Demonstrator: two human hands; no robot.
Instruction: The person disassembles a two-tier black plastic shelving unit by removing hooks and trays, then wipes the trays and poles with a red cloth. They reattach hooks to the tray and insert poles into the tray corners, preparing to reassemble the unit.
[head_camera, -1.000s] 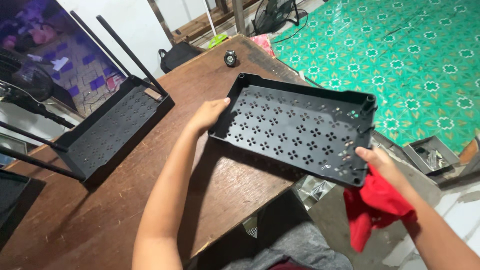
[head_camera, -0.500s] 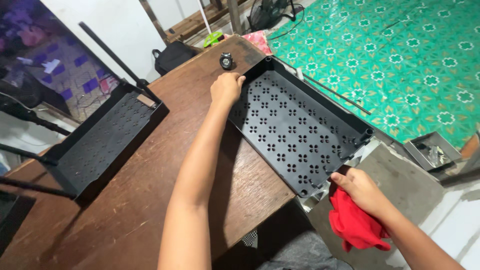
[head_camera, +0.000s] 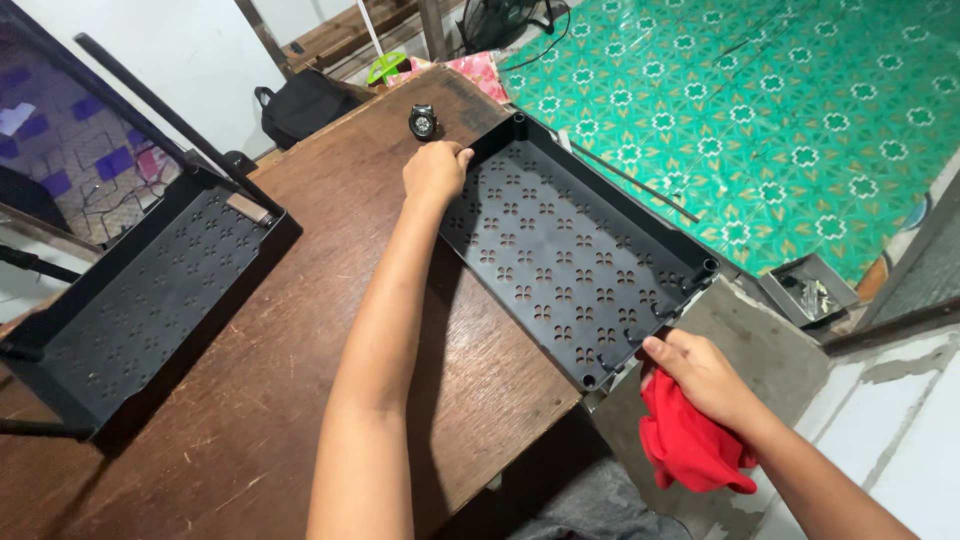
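A black perforated tray (head_camera: 570, 255) lies on the right part of the brown wooden surface (head_camera: 300, 370), open side up, running slantwise from the far middle toward the near right edge. Its near right corner reaches the edge of the surface, and part of that end seems to stick out past it.

The left hand (head_camera: 435, 170) rests on the far left corner of the tray, fingers curled over the rim, the arm stretched straight out across the wood. The right hand (head_camera: 700, 375) is at the tray's near right corner, just beside or touching the rim; whether it grips the rim cannot be told. This hand is closed around a red cloth (head_camera: 690, 445), which hangs bunched below the palm, off the edge of the surface.

Just beyond the left hand, a small black round object (head_camera: 423, 122) sits on the wood, near the tray's far corner but apart from it. On the left part of the surface lies a second black perforated tray (head_camera: 130, 310) with thin black rods (head_camera: 160, 115) rising from its far end, well apart from the first.

Past the right edge lies a green patterned floor (head_camera: 800, 110). A small grey box (head_camera: 808, 290) with bits inside sits lower down, near the right hand.
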